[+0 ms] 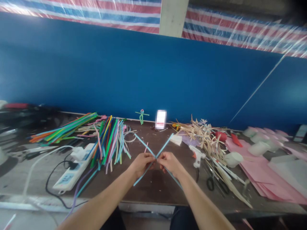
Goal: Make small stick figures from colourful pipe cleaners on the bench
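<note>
Two light blue pipe cleaners [165, 142] cross in an X above the middle of the table. Just left of the crossing, my left hand [143, 163] pinches them between thumb and fingers. My right hand [170, 163] closes on them from the other side, its fingertips almost meeting the left ones. Two upper ends point away from me, and two lower ends come down past my hands. Whether the strands are twisted together at the crossing is hidden by my fingertips. A short pink piece [146, 147] shows just beyond my left hand.
Bundles of coloured pipe cleaners [112, 137] and a white power strip [74, 169] lie left. A small green figure [141, 117] and a bright blurred-out rectangle [160, 119] stand at the back. Rightward are a glue gun [197, 156], scissors [213, 179], dried strips [203, 132] and pink sheets [259, 174].
</note>
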